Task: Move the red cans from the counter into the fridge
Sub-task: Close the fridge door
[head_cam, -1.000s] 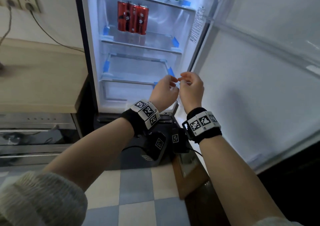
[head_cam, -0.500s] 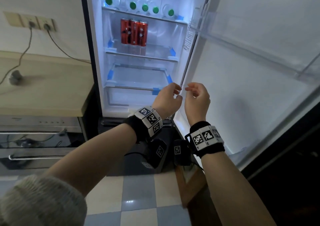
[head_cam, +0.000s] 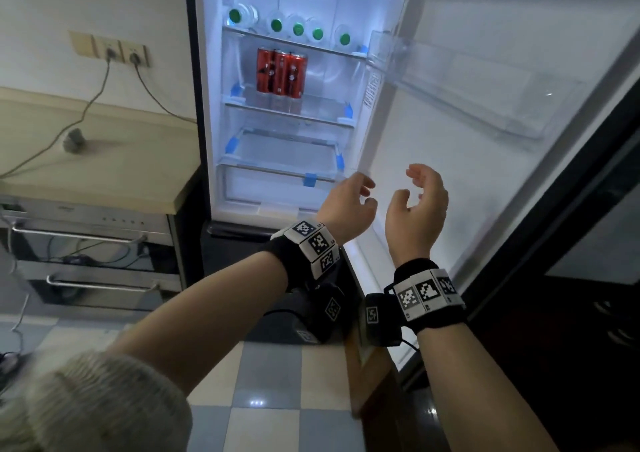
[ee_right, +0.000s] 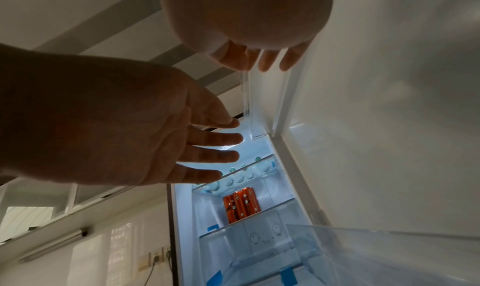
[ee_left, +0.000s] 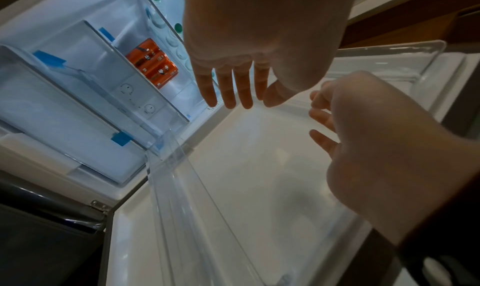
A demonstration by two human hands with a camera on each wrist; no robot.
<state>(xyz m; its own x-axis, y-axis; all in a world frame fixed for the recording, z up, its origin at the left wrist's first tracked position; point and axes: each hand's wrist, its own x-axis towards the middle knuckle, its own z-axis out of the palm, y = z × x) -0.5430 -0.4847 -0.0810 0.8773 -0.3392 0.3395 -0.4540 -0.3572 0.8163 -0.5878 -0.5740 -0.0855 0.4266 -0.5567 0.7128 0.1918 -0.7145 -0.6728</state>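
Three red cans (head_cam: 281, 73) stand upright side by side on the middle glass shelf of the open fridge (head_cam: 298, 112); they also show in the left wrist view (ee_left: 153, 63) and the right wrist view (ee_right: 241, 207). Both hands hover empty in front of the fridge's lower right corner. My left hand (head_cam: 349, 198) has its fingers straight and spread (ee_left: 228, 89). My right hand (head_cam: 417, 198) is open with loosely bent fingers (ee_right: 270, 58), a short gap from the left. Neither touches anything.
The fridge door (head_cam: 502, 132) hangs open on the right with a clear door bin (head_cam: 467, 80). Green-capped bottles (head_cam: 298, 28) lie on the top shelf. A beige counter (head_cam: 97, 160) with cables and a small grey thing sits left, above an oven (head_cam: 86, 243). Checked floor tiles lie below.
The two hands, which touched at the fingertips a second ago, have drawn apart and spread their fingers. The head view has tilted up and shows more of the fridge.
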